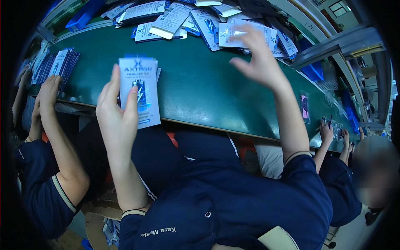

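My left hand [116, 114] is closed around a flat white battery box [146, 89] with a blue battery picture on its front. Its thumb lies across the front of the box, held upright near the table's front edge; a second white edge shows behind, so there may be more than one. My right hand [260, 58] is raised at the near side of a pile of similar boxes [171, 18], thumb and fingers apart. Its fingertips are smeared by motion in front of a white box [227, 35]; whether they touch it I cannot tell.
The green table [196, 87] runs across. At the left, a co-worker's hands [49, 89] are at a row of upright boxes [60, 62]. Another co-worker's hand [326, 132] works at the right, near a pink-and-black package [305, 107]. Blue bins [85, 14] stand beyond.
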### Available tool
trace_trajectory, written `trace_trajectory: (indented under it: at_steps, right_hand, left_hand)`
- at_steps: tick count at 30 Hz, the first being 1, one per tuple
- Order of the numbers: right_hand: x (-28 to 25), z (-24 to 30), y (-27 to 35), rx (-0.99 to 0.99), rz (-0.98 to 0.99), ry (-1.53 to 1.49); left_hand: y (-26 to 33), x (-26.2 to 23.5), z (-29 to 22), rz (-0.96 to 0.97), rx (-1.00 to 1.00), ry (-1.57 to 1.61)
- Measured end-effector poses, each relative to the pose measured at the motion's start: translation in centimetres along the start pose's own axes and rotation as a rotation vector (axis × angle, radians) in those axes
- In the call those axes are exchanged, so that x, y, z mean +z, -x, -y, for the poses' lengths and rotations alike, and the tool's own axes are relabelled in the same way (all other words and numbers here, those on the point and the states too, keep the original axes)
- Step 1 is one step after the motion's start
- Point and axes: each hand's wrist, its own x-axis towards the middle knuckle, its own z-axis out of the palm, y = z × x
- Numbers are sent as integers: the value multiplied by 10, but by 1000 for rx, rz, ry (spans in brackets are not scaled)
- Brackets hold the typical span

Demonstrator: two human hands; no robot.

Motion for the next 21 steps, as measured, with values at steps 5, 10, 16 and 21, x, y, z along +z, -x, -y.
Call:
trace_trajectory:
  at_steps: [5, 10, 16, 21]
  right_hand:
    - [4, -77, 21, 391, 77, 432]
    - [3, -18, 57, 404, 69, 392]
    - [-15, -6, 141, 708, 12, -360]
    - [-45, -64, 238, 1482, 35, 759]
  left_hand:
    - [2, 13, -18, 152, 0, -476]
    - [-11, 8, -29, 307, -133, -595]
    - [14, 56, -56, 434, 504, -283]
    - [38, 99, -41, 534, 882, -244]
